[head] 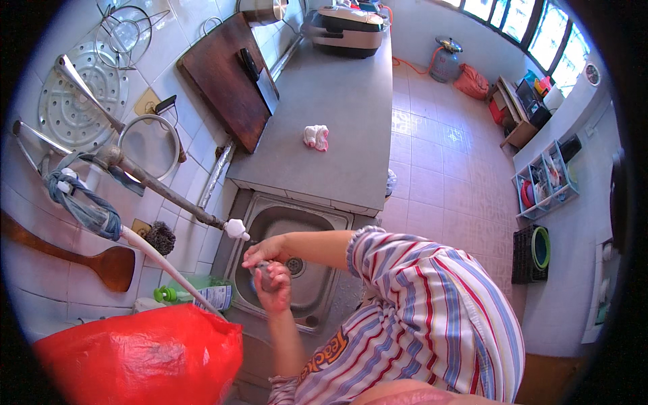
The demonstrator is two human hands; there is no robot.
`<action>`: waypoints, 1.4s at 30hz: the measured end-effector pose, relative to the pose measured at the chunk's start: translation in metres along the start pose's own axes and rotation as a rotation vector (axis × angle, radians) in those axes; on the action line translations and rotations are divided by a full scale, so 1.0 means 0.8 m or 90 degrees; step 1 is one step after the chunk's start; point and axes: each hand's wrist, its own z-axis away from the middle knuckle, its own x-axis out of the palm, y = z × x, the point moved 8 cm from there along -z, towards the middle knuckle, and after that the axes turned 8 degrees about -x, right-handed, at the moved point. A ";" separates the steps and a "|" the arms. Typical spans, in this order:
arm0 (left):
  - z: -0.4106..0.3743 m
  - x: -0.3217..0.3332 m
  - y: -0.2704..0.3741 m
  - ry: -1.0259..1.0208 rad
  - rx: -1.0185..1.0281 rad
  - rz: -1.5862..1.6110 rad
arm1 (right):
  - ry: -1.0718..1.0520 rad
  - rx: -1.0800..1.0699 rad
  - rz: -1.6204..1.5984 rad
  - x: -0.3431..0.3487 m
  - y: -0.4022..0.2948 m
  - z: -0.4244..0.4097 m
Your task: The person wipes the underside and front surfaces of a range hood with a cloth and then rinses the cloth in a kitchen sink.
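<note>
My left hand (276,289) is raised over the near left part of a stainless steel sink (331,283), its fingers curled round a small greyish object (264,276). Blur and the fingers hide what kind of object it is. Against its upper side lies my right hand (266,249), reaching in from the right, close to the left fingertips. Whether the right fingers also grip the object cannot be seen. Just above both hands is a white plastic tap (236,229) on a metal pipe (167,190). The sink drain (294,265) shows behind my wrists.
A red plastic bag (142,354) bulges at the lower left, beside a pump bottle (212,296). On the grey counter (349,101) lies a crumpled white and pink cloth (316,137). A cleaver (260,81) leans against the wooden cutting board (223,76). Utensils hang on the tiled wall.
</note>
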 end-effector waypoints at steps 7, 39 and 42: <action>0.012 -0.033 0.041 0.236 0.090 -0.340 | 0.074 0.029 0.349 0.022 -0.022 -0.010; 0.021 -0.079 0.063 0.784 0.288 -1.143 | 0.318 -0.167 0.507 -0.057 0.021 0.109; 0.046 -0.065 0.034 0.661 0.384 -0.949 | 0.299 -0.275 0.395 -0.065 0.000 0.148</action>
